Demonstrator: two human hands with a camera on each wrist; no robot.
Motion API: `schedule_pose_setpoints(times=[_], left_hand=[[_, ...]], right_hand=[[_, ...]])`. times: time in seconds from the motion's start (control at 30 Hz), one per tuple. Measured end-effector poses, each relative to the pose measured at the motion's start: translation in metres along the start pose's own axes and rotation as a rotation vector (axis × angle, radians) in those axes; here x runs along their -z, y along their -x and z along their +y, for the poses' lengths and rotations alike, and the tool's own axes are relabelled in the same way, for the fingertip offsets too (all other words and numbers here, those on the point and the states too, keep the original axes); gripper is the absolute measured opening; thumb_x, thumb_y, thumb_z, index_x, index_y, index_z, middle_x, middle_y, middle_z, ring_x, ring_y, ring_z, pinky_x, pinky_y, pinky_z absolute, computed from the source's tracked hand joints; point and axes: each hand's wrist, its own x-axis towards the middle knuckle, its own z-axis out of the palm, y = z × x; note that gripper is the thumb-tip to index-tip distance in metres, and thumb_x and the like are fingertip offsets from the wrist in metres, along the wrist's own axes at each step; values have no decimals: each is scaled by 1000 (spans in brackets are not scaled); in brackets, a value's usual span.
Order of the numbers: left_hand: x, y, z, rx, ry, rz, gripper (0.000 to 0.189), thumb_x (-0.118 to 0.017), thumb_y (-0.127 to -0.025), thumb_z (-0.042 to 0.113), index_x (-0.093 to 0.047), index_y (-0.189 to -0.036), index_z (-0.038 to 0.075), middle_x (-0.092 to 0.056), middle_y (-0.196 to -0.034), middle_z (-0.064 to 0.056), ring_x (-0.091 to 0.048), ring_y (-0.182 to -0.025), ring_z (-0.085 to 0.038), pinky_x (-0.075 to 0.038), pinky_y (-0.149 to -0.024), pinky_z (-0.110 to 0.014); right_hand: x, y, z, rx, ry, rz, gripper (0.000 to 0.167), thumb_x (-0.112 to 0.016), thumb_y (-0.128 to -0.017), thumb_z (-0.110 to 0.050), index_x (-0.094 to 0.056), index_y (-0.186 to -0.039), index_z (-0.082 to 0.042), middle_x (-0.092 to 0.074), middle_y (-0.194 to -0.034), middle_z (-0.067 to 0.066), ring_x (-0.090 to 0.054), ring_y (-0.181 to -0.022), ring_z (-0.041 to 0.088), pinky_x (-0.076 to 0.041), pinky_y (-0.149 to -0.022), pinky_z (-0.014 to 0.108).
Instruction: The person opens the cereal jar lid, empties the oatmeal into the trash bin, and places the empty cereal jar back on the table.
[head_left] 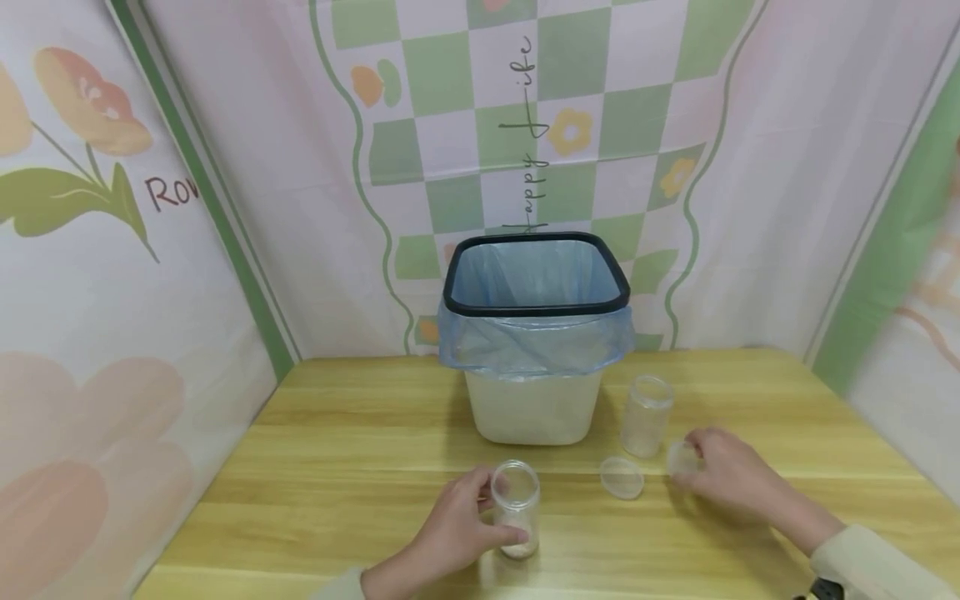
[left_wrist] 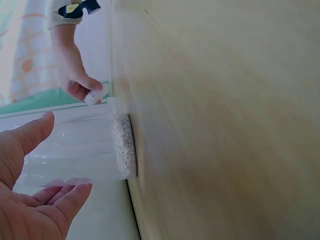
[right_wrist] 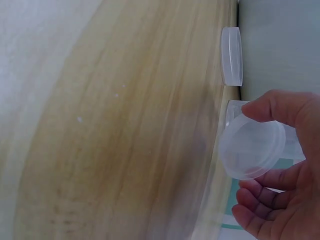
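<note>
My left hand [head_left: 462, 521] holds an upright clear plastic jar [head_left: 517, 508], thumb on the near side and fingers on the far side. The jar has no lid on, and a layer of pale grain-like bits [left_wrist: 123, 145] covers its bottom, which sits at the tabletop. Off to the right, my right hand [head_left: 726, 468] pinches a translucent round lid [right_wrist: 252, 146] by its edge between thumb and fingers, tilted up over the table. Just left of that hand lies a second round lid [head_left: 622, 477], flat on the wood. Behind it stands another clear jar [head_left: 647, 417], uncapped.
A white bin [head_left: 534, 408] with a black rim [head_left: 536, 310] and a blue liner bag [head_left: 480, 342] stands at the back middle of the wooden table [head_left: 337, 467]. Printed curtains [head_left: 757, 167] hang around the table's back and sides.
</note>
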Motion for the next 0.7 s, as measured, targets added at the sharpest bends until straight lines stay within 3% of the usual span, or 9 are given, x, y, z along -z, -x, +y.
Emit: schedule_pose_setpoints(times=[0.27, 0.7], left_hand=[[1, 0, 1, 18, -5, -9, 54, -88, -70, 28, -60, -112, 9, -63, -108, 4, -62, -104, -16, -51, -89, -26], [0, -1, 2, 37, -7, -9, 53, -88, -70, 29, -60, -111, 8, -64, -107, 3, -62, -104, -17, -51, -90, -26]], right_hand=[[0, -4, -1, 0, 70, -63, 63, -81, -68, -31, -61, -101, 18, -63, -92, 23, -60, -84, 37, -51, -74, 53], [-1, -8, -2, -4, 85, -108, 62, -81, -71, -32, -61, -100, 19, -62, -91, 21, -58, -80, 30, -52, -71, 50]])
